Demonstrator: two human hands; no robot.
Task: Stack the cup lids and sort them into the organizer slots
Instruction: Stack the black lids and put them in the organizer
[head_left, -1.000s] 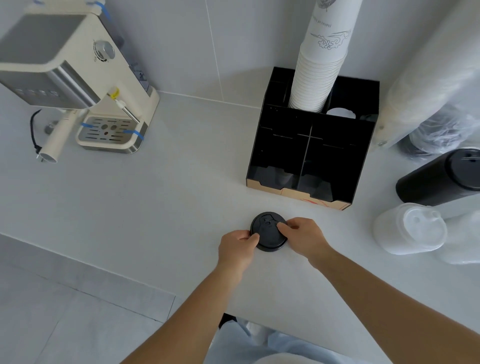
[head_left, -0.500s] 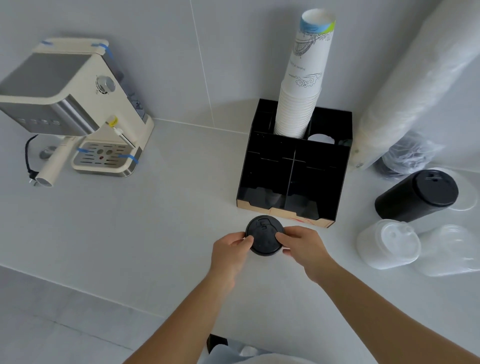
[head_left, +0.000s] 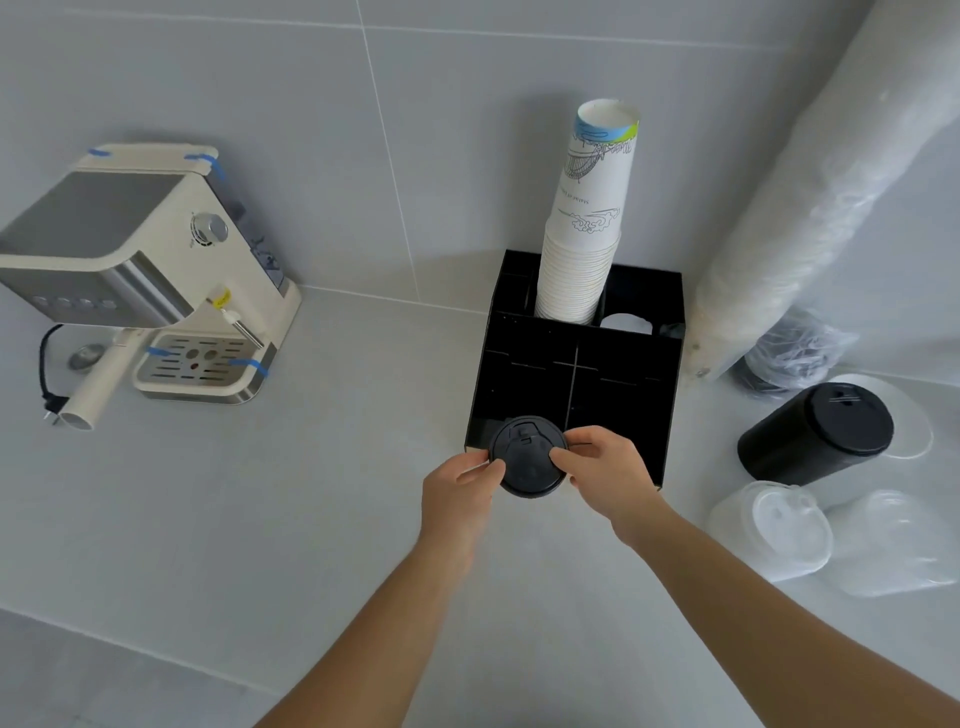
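A stack of black cup lids (head_left: 525, 457) is held between both hands, lifted to the front left corner of the black organizer (head_left: 623, 374). My left hand (head_left: 457, 491) grips its left rim, and my right hand (head_left: 605, 475) grips the right rim. The organizer's front slots look dark, and their contents cannot be made out. A tall stack of white paper cups (head_left: 584, 244) stands in a rear slot. To the right lie a black lid stack (head_left: 815, 434) on its side and stacks of clear lids (head_left: 774, 530).
A cream espresso machine (head_left: 150, 275) stands at the left against the tiled wall. A long plastic-wrapped sleeve of cups (head_left: 810, 208) leans against the wall on the right. More clear lids (head_left: 893, 545) lie at the far right. The counter edge runs along the lower left.
Both hands have carried the black lid stack away from me, from the counter up to the organizer's front left corner. The camera view has tilted upward.
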